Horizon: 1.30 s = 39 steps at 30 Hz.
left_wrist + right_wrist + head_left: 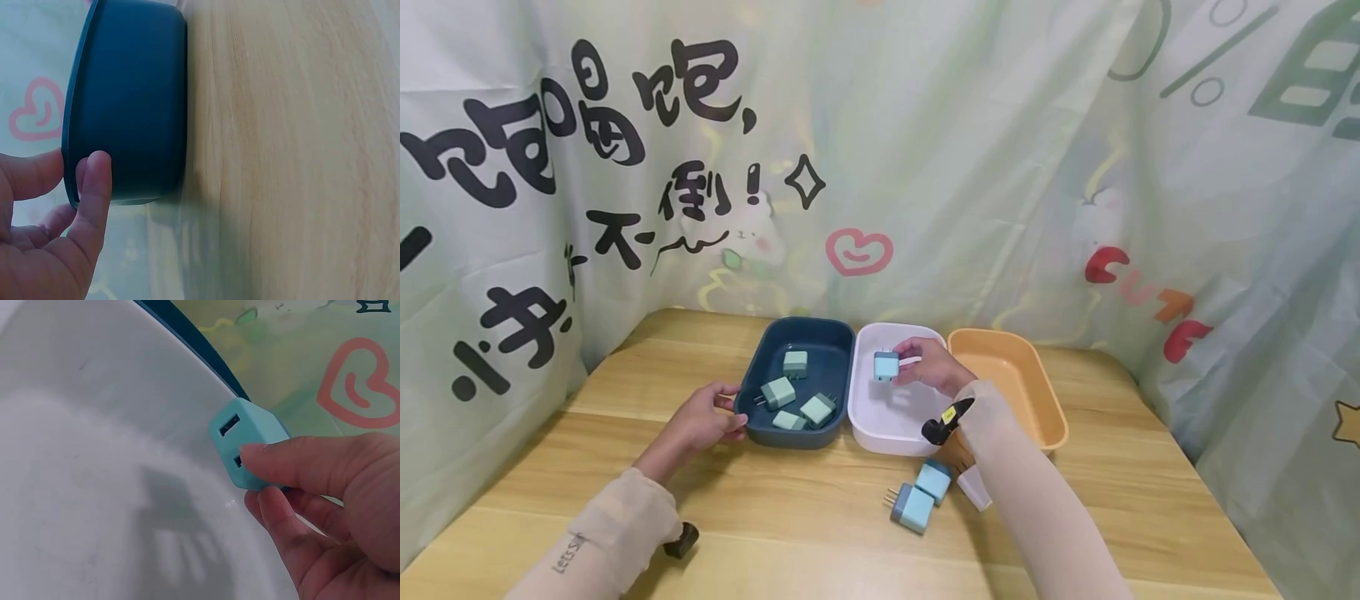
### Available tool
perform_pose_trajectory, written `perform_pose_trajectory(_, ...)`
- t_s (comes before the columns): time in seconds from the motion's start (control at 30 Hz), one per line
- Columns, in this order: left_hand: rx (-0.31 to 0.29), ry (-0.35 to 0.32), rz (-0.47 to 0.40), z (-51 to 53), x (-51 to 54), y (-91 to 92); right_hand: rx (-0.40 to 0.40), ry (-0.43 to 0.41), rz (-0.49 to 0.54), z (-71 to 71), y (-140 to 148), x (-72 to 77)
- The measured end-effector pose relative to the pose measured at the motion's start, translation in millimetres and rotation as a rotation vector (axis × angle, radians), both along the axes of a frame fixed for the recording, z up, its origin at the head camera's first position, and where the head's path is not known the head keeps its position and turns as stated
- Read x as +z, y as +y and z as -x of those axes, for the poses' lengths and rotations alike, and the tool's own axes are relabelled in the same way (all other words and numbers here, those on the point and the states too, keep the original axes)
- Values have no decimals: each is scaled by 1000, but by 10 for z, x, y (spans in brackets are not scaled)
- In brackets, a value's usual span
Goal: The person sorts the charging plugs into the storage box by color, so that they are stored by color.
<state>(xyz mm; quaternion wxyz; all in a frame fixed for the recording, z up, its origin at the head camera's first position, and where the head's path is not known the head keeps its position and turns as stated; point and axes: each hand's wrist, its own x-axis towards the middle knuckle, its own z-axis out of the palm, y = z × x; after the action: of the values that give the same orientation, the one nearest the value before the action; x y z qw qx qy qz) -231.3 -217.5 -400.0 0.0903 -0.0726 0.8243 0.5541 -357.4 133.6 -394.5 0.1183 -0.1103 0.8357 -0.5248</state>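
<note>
Left hand (707, 417) and right hand (931, 367) are both occupied: the rim of the dark blue tray (797, 437) is pinched by the former, and a light blue charger (885, 367) is held between thumb and fingers by the latter, above the white tray (883, 417). On the wooden table (775, 533), two more blue chargers (913, 507) are laid close together, near a white block (975, 488) partly covered by the right sleeve (1030, 492). Farther back, four pale green chargers (778, 392) are contained in the dark blue tray; the white tray is flanked by it and an orange tray (1057, 421). Behind, a printed curtain (940, 167) is hung.
</note>
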Motion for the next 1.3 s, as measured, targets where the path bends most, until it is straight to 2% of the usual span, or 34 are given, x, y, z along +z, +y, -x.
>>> perform_pose_trajectory(0.4,6,-5,9,6,0,3,-1,-18,-21,-8,-8,-30)
perform_pose_trajectory(0.67,2,-12,11,-3,-4,-5,17,-36,-11,-71,-18,-17)
perform_pose_trajectory(0.87,5,-9,8,-8,2,-4,9,-6,-38,-188,-1,26)
perform_pose_trajectory(1.13,-3,2,10,-8,0,-4,49,-10,109,-369,91,104)
perform_pose_trajectory(1.3,-5,4,13,-8,-8,-10,77,-34,130,-527,175,134)
